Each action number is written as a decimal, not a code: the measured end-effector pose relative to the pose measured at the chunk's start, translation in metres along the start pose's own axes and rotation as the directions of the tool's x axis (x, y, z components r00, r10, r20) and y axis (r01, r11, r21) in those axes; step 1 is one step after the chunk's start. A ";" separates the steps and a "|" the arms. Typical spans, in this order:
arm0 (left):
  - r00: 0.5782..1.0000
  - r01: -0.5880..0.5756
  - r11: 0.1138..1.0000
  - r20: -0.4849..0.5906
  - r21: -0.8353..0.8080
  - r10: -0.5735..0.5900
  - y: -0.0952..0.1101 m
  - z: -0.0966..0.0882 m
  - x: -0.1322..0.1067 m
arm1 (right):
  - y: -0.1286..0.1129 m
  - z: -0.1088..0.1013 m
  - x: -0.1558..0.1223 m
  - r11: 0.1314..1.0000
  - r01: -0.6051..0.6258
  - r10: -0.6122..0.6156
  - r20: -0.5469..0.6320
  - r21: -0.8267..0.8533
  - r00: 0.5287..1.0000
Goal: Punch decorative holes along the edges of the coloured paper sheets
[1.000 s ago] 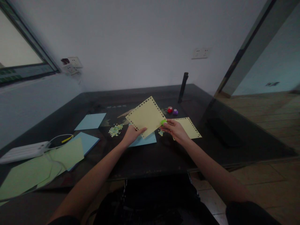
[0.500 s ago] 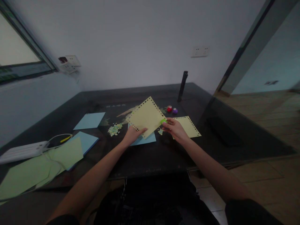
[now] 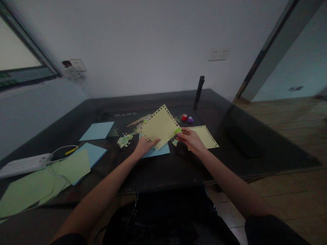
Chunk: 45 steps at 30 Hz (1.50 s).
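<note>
A yellow sheet of paper [image 3: 160, 127] with rows of small punched holes along its edges is held up at a slant over the table. My left hand [image 3: 145, 147] pinches its lower left edge, thumb on top. At the sheet's right corner, my right hand [image 3: 191, 140] grips a small green paper punch [image 3: 178, 131], which sits on the paper's edge. Beneath the sheet, part of a light blue paper [image 3: 159, 152] shows. Another hole-edged yellow sheet [image 3: 204, 136] lies behind my right hand. Small punched paper bits [image 3: 124, 140] are heaped left of my left hand.
A red punch [image 3: 184, 117] and a purple punch [image 3: 190, 119] stand farther back. Left on the dark table [image 3: 158, 177] are a blue sheet [image 3: 97, 131], green papers [image 3: 30, 185] and a white power strip [image 3: 25, 165] with a cable. A black upright object [image 3: 198, 92] stands near the wall.
My hands, the yellow sheet and the green punch keep almost the same positions. Only the camera view has shifted slightly.
</note>
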<state>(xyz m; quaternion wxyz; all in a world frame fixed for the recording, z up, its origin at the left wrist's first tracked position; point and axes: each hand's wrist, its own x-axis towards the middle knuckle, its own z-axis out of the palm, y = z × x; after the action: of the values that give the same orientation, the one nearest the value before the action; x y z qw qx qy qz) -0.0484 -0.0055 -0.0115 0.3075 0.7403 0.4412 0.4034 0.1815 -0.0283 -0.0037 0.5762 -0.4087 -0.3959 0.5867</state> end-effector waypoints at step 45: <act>0.998 0.042 0.999 0.053 -0.023 -0.041 -0.005 0.002 0.001 | -0.009 0.002 -0.004 0.991 -0.011 0.002 -0.065 -0.137 0.998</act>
<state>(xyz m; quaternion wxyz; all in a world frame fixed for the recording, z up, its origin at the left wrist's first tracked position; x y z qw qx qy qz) -0.0487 -0.0027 -0.0159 0.3363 0.7377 0.4431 0.3825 0.1833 -0.0323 0.0057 0.5575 -0.4675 -0.4149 0.5464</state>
